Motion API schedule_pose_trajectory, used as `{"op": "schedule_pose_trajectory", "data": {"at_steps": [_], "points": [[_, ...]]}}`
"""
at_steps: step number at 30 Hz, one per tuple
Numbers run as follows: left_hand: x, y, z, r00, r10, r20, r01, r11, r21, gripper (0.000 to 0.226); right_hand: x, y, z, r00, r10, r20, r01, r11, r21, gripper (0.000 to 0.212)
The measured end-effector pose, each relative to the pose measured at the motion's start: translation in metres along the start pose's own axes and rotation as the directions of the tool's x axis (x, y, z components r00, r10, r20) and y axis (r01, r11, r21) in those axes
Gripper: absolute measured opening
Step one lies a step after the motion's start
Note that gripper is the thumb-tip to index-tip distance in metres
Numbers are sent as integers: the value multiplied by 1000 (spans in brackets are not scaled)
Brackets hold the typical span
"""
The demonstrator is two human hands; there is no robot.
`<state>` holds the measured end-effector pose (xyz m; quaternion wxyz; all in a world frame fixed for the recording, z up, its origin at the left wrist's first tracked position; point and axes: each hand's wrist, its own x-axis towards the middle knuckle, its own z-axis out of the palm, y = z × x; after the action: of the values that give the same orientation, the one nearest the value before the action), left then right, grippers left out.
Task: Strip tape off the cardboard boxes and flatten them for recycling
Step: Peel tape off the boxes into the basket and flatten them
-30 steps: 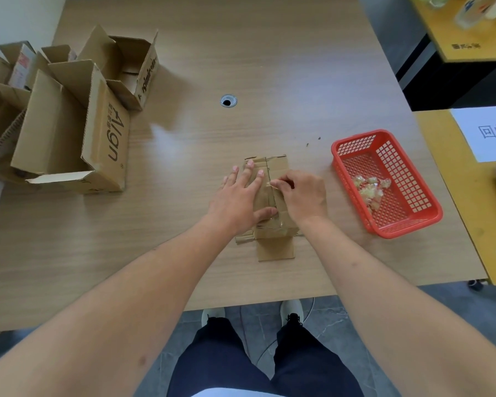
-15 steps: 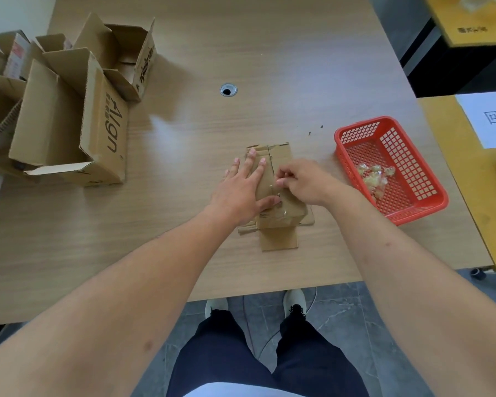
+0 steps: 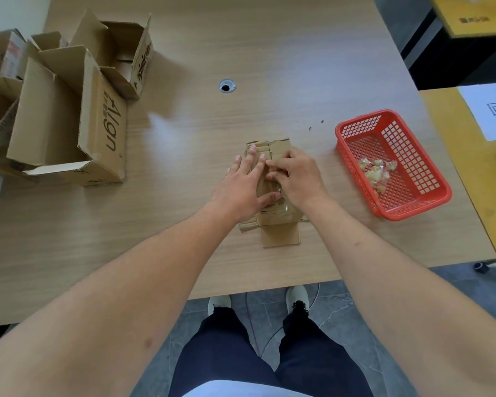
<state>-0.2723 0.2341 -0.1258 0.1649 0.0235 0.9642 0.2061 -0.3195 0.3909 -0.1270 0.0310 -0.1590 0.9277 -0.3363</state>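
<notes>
A small brown cardboard box [image 3: 278, 222] lies flat on the wooden table [image 3: 269, 67], near its front edge. My left hand [image 3: 242, 186] presses down on the box's left half with straight, spread fingers. My right hand [image 3: 297, 177] rests on the right half, its fingertips curled and pinching clear tape [image 3: 281, 196] along the box's centre seam. Loosened clear tape shows crumpled just below my right hand. Most of the box top is hidden under both hands.
A red plastic basket [image 3: 430, 196] at the right holds a wad of removed tape [image 3: 377, 171]. Several open cardboard boxes [image 3: 69, 118] stand at the left rear. A cable hole [image 3: 227, 85] sits mid-table. A yellow table with a white sheet [image 3: 490, 110] adjoins on the right.
My right hand has moved up the seam toward the box's far end, peeling tape, and crumpled tape now shows behind it. My left hand has stayed pressed on the box.
</notes>
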Motion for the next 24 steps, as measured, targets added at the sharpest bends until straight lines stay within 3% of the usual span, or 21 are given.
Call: {"op": "schedule_pose_trajectory", "data": {"at_steps": [4,9,13,17,19,21,24], "points": [[-1,0,1,1000,-15,0,15,999,-40,99,3,-7,-9,999,35,-9,-35,998,-49,34],[-1,-2,0,1000,-14,7,14,999,-35,100,5,-12,-18,982,112,151,-96,989,-113,5],[0,-1,2,1000,-11,-5,10,999,-40,99,8,3,-24,950,244,193,-242,970,-33,20],[-1,4,1,1000,-3,-4,2,999,-54,99,-2,4,-16,991,94,-92,-97,995,-30,11],[-3,1,-4,1000,11,22,-10,998,-57,102,-6,1,-9,985,17,-169,-28,998,-59,10],[-4,-2,-11,998,27,59,-25,999,-23,108,-7,5,-6,985,-43,-166,37,999,-40,12],[-4,-4,-17,995,33,97,-39,998,59,117,-8,10,-9,996,-82,-15,83,996,31,23]]}}
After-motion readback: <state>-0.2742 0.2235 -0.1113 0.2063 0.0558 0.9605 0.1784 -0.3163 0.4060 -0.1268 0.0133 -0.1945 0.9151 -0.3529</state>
